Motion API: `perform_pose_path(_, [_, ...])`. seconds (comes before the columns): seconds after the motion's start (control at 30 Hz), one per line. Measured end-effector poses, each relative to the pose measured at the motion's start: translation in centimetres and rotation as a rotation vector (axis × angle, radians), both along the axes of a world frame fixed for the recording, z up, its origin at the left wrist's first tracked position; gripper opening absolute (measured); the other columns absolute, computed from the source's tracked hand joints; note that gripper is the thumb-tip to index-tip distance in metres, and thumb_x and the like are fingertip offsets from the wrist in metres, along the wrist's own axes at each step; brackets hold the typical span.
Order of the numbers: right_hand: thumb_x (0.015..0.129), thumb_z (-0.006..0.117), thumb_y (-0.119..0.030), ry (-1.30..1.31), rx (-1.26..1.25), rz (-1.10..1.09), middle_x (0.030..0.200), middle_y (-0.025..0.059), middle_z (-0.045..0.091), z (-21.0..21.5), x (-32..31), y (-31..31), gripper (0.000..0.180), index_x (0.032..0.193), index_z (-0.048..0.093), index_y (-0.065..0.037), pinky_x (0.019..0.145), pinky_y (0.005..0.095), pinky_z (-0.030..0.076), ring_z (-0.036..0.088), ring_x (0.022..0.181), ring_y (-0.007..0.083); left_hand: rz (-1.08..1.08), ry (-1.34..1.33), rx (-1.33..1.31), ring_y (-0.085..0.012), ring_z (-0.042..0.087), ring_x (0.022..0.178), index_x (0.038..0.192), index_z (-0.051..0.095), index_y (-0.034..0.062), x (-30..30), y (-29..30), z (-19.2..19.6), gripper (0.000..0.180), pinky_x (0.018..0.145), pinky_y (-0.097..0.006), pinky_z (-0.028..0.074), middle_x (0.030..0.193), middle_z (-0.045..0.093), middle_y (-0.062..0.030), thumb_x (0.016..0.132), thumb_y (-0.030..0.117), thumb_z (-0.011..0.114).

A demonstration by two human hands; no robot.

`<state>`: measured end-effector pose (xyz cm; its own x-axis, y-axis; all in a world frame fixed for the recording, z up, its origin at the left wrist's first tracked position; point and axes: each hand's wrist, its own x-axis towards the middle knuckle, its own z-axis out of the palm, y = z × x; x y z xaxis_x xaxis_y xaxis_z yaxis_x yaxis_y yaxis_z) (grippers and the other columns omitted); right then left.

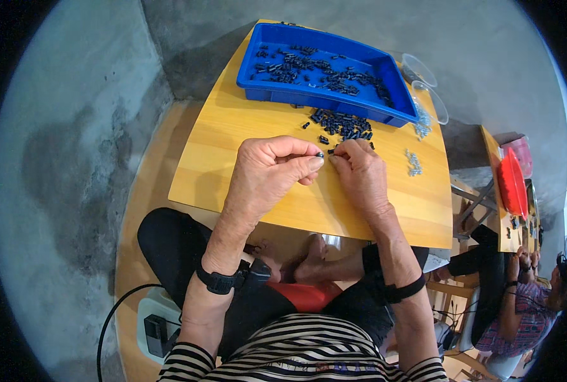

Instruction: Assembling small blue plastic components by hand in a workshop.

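Note:
My left hand [272,172] and my right hand [358,173] meet fingertip to fingertip over a yellow wooden table [232,153]. Between the left thumb and forefinger sits a small black part [320,155]. My right hand's fingertips pinch another tiny black piece [332,151] right beside it. Just beyond my fingers lies a loose pile of small black parts [342,124]. Farther back stands a blue plastic tray [267,89] with several more black parts scattered inside.
Small silvery pieces [413,162] lie on the table's right side, with more [422,121] near two clear plastic cups [423,83]. At the right edge another person sits at a second table with a red tray [511,184]. Grey concrete floor surrounds the table.

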<state>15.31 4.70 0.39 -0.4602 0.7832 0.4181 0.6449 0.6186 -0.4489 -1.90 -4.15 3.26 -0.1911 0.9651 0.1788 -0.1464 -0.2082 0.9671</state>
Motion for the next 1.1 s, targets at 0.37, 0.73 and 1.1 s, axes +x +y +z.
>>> perform_pose_path(0.37, [0.090, 0.057, -0.011, 0.965, -1.030, 0.094, 0.076, -0.0021, 0.056, 2.7, 2.2, -2.0, 0.010, 0.096, 0.062, -0.004, 0.048, 0.0191, 0.031, 0.042, 0.056, 0.0043, -0.070, -0.032, -0.074, -0.0094, 0.062, 0.063, 0.089, 0.068, -0.0027, 1.1, 0.3, -0.7, 0.010, 0.061, -0.022, 0.052, 0.073, 0.067, -0.0066, 0.081, 0.004, 0.069])
perform_pose_path(0.73, [0.088, 0.064, -0.014, 1.148, -1.129, 0.292, 0.068, -0.0030, 0.055, 2.7, 1.9, -3.3, 0.013, 0.098, 0.064, -0.006, 0.048, 0.0197, 0.032, 0.045, 0.057, 0.0056, -0.127, 0.046, -0.098, -0.0101, 0.063, 0.065, 0.089, 0.068, -0.0037, 2.7, 0.3, -0.4, 0.012, 0.061, -0.022, 0.052, 0.073, 0.066, -0.0060, 0.079, 0.002, 0.070])
perform_pose_path(1.1, [0.087, 0.064, -0.012, 1.089, -1.079, 0.321, 0.067, -0.0019, 0.056, 2.5, 2.0, -3.0, 0.013, 0.095, 0.065, -0.002, 0.051, 0.0200, 0.035, 0.046, 0.057, 0.0058, -0.149, -0.012, -0.114, -0.0091, 0.061, 0.065, 0.091, 0.067, -0.0054, 2.9, 0.0, -0.5, 0.013, 0.061, -0.021, 0.051, 0.073, 0.066, -0.0063, 0.081, 0.003, 0.069])
